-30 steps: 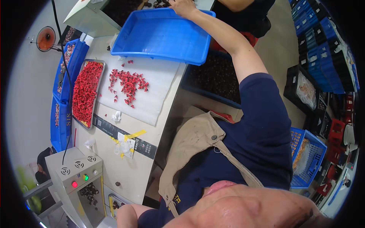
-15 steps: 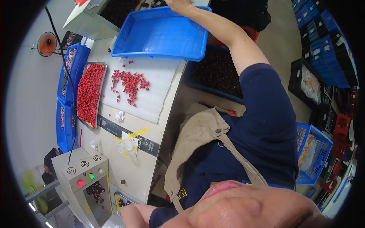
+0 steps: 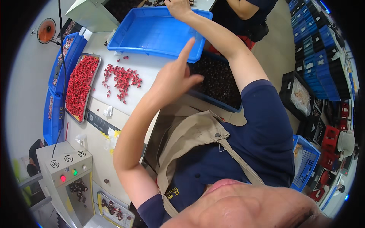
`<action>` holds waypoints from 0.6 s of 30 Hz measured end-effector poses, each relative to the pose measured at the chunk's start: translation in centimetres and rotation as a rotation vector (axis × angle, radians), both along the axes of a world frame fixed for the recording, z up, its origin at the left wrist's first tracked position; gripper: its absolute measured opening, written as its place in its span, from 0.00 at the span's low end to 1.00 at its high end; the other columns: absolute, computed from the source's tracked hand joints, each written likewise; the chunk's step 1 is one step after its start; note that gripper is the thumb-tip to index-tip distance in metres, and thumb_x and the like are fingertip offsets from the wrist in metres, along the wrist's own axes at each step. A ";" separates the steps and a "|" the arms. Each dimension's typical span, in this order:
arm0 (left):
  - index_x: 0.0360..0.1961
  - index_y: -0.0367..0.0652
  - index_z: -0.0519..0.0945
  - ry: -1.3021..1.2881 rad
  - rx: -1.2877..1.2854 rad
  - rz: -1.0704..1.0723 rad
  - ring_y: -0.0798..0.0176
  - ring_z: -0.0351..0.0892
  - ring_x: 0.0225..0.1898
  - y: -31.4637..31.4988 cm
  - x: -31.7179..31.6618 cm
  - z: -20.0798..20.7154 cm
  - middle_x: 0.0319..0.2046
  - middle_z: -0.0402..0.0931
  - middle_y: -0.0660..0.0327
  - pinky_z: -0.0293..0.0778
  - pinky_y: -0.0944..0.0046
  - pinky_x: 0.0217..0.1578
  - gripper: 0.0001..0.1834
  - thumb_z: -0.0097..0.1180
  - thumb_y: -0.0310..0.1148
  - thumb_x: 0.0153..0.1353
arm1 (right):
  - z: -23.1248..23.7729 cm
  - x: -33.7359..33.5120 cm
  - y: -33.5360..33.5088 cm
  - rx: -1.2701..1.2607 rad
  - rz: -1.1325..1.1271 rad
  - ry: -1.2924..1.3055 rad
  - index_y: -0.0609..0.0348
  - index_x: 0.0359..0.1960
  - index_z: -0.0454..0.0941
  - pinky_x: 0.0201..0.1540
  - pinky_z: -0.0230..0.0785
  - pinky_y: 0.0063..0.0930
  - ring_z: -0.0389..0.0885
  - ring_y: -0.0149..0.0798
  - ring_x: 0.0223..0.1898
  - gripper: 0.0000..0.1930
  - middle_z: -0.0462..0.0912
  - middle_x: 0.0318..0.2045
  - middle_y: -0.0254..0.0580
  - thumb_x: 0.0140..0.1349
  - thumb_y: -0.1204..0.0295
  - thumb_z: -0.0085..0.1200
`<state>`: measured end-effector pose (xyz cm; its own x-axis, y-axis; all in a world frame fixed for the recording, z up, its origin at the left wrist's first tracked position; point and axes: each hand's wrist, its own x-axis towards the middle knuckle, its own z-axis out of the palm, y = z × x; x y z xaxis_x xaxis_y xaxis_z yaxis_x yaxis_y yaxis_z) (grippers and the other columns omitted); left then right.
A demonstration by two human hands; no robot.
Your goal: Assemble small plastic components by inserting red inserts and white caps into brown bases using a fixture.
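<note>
My right hand (image 3: 178, 7) is at the far rim of a large blue plastic tray (image 3: 159, 34), with its fingers curled and partly cut off by the top edge; what they hold is hidden. Dark, lumpy pieces (image 3: 155, 3) lie just beyond that rim. Over the table's front edge hovers my left hand (image 3: 171, 78), index finger stretched out and thumb spread, holding nothing. Left of it, small red pieces (image 3: 122, 81) are scattered on a white sheet (image 3: 148, 68). A metal tray heaped with red pieces (image 3: 80, 85) stands farther left.
A grey machine (image 3: 62, 163) with red and green lights stands at the lower left, beside a small tray (image 3: 123, 207) of dark pieces. Below the table's edge sits a bin of dark pieces (image 3: 216, 78). Another person's arm (image 3: 243, 7) shows at the top; stacked crates (image 3: 315, 60) line the right.
My left hand has risen from the lower left to above the table's front edge, index finger extended. My right hand stays by the blue tray's far rim. The whole view has shifted slightly.
</note>
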<state>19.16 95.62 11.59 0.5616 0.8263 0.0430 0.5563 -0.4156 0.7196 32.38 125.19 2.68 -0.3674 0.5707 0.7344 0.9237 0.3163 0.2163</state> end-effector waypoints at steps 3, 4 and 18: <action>0.66 0.45 0.50 -0.064 -0.052 0.045 0.50 0.77 0.27 3.2 3.9 -1.2 0.23 0.76 0.51 0.71 0.57 0.31 0.46 0.63 0.34 0.48 | 0.0 1.0 0.3 0.122 0.003 0.039 0.55 0.30 0.78 0.61 0.43 0.67 0.63 0.53 0.59 0.09 0.74 0.45 0.48 0.54 0.68 0.45; 0.66 0.45 0.50 -0.067 -0.046 0.045 0.50 0.77 0.27 3.3 4.3 -1.7 0.23 0.76 0.51 0.71 0.57 0.31 0.46 0.63 0.34 0.48 | 0.0 0.8 0.1 0.176 0.017 0.049 0.56 0.29 0.78 0.60 0.44 0.67 0.64 0.52 0.58 0.09 0.74 0.44 0.48 0.54 0.69 0.45; 0.62 0.46 0.62 0.065 0.021 -0.168 0.53 0.74 0.28 -2.1 1.9 -2.1 0.24 0.72 0.54 0.70 0.60 0.31 0.37 0.62 0.27 0.49 | 1.3 -3.0 -4.5 -0.098 0.009 0.062 0.51 0.43 0.77 0.59 0.40 0.70 0.57 0.51 0.64 0.16 0.67 0.57 0.42 0.51 0.72 0.51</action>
